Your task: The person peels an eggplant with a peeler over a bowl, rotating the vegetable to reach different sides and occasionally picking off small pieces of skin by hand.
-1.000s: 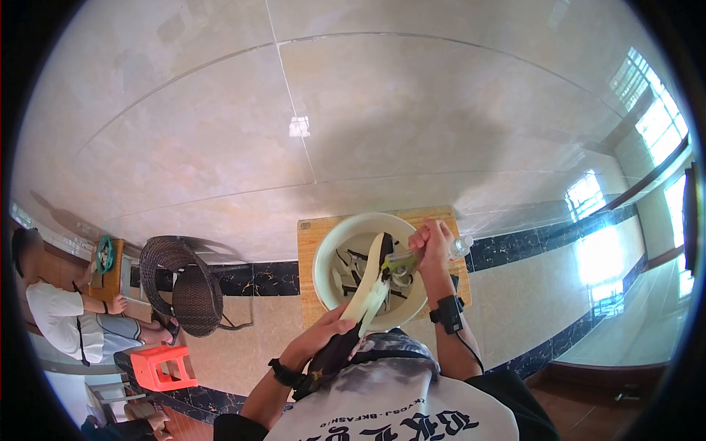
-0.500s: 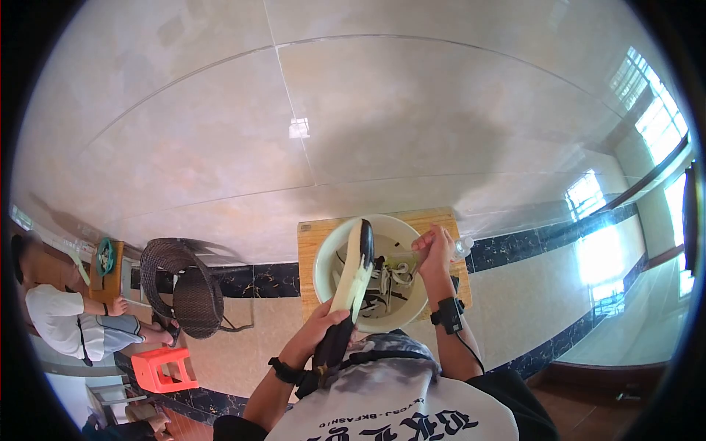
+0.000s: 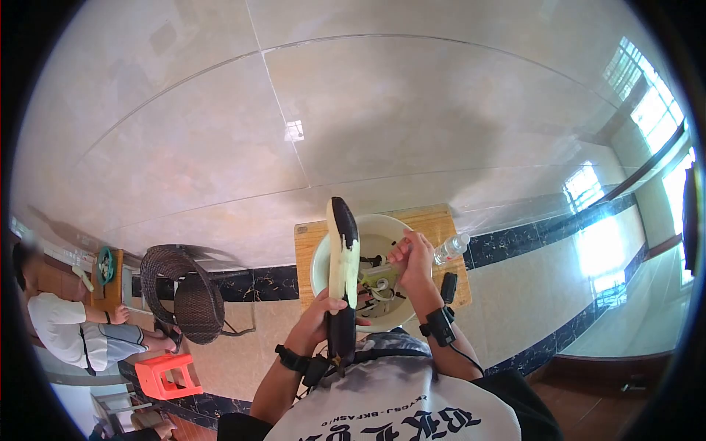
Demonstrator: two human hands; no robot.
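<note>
Your left hand (image 3: 318, 317) is wrapped round one part-peeled eggplant (image 3: 343, 268), over the side of one big bowl (image 3: 318, 283). Your right hand (image 3: 414, 259) is closed on one peeler (image 3: 382, 283). The big bowl, on the worktop (image 3: 435, 217), holds many peels (image 3: 376, 261). One bottle (image 3: 451, 248) is near it. Far left, one green bowl (image 3: 100, 265) holds pale bits (image 3: 107, 264).

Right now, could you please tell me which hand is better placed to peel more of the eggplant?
Probably the right hand: it holds the green peeler over the basin, beside the partly peeled eggplant. The left hand is taken up gripping the eggplant's lower part.
</note>
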